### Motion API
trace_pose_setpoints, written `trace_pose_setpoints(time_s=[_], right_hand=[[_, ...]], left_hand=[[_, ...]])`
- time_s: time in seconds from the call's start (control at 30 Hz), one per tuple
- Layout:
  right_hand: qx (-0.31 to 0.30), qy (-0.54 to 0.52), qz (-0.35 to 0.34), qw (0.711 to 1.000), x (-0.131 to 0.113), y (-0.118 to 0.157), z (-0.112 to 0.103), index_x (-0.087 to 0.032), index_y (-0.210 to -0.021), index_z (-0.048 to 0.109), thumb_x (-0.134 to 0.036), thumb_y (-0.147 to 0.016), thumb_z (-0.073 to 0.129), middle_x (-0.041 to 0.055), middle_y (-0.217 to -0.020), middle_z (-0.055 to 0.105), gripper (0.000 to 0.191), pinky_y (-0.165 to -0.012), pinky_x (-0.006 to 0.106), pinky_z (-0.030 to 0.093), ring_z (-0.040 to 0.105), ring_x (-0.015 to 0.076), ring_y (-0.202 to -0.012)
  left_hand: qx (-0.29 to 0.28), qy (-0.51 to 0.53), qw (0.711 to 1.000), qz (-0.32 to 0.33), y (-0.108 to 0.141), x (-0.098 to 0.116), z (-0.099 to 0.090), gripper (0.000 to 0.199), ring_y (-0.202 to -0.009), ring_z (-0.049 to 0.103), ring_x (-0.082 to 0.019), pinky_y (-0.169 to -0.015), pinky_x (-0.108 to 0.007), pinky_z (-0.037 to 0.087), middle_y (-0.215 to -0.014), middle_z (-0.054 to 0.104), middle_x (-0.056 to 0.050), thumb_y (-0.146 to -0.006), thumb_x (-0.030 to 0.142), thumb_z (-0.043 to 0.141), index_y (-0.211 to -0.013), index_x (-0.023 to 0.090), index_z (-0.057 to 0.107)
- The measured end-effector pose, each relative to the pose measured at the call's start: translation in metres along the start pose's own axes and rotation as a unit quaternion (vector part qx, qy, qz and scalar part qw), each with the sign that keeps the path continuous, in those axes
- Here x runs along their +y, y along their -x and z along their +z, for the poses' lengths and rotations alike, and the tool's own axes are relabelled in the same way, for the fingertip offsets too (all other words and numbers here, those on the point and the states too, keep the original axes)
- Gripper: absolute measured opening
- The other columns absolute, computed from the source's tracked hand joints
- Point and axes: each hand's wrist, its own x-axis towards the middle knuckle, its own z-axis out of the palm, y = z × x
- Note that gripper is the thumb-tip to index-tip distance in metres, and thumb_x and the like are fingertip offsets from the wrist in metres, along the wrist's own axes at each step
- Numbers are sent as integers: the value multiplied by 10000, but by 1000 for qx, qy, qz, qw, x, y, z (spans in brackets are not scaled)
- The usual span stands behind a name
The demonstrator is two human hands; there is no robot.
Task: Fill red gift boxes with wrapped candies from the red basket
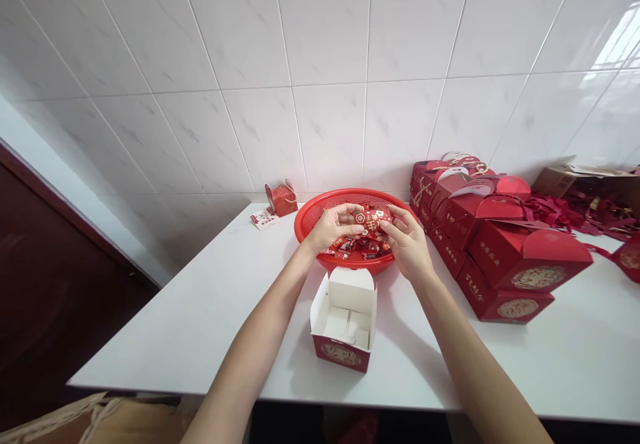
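Note:
Between both hands, above the basket, is a red printed packet (371,219) with gold characters and white flowers. My left hand (334,227) pinches its left side, and my right hand (406,241) grips the right side. Beneath them sits a red plastic basket (311,212) with perforated walls, holding several red wrapped sweets (345,249). Nearer to me, an open red gift box (343,354) with a white inside stands upright with its flaps raised. Inside it I see only white cardboard folds.
Red gift boxes (530,264) are stacked in rows on the right. Behind them lie dark red ribbons (555,211) and a cardboard carton (585,181). A small red box (281,199) and a printed card (264,218) stand by the tiled wall. The white table (200,337) ends at the left.

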Motion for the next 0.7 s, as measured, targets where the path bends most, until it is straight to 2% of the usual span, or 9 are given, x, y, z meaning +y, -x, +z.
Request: trace_pose_setpoints(time_s=[0.1,0.2,0.3,0.43,0.7], right_hand=[[-9,4,-1,1000,1,0,0,-256,-1072,647,-395,-613,860,-11,-862,655,525,-728,337,569,625,180,-790],[-30,18,1,999,2,0,-1,-252,-1074,632,-402,-619,853,-6,-872,669,528,-711,348,573,627,179,-755],[-51,43,-6,998,4,1,-1,-250,-1083,621,-407,-636,851,-5,-876,677,526,-722,360,580,633,177,-746],[-70,59,-17,996,4,2,-2,-257,-1093,615,-421,-655,854,0,-891,678,524,-732,371,588,643,183,-763],[-97,90,-27,991,2,3,-4,-259,-1100,638,-438,-671,858,32,-981,679,515,-717,357,583,644,211,-859]], left_hand=[[-10,15,1000,-2,0,1,1,611,-753,675,-152,-749,-298,572,-873,712,-21,-593,333,919,-1110,143,654],[-10,-1,1000,-12,1,3,2,558,-792,662,-162,-760,-299,548,-915,718,-35,-640,402,893,-1091,142,691],[-10,-45,999,2,1,4,4,438,-801,640,-167,-768,-288,510,-868,716,-46,-711,500,827,-921,125,741],[-13,-66,998,15,0,5,5,427,-720,599,-150,-697,-267,479,-745,681,-32,-714,547,793,-739,128,717],[-29,-83,996,22,1,7,2,415,-653,552,-135,-637,-261,438,-691,638,-10,-721,538,774,-736,128,710]])
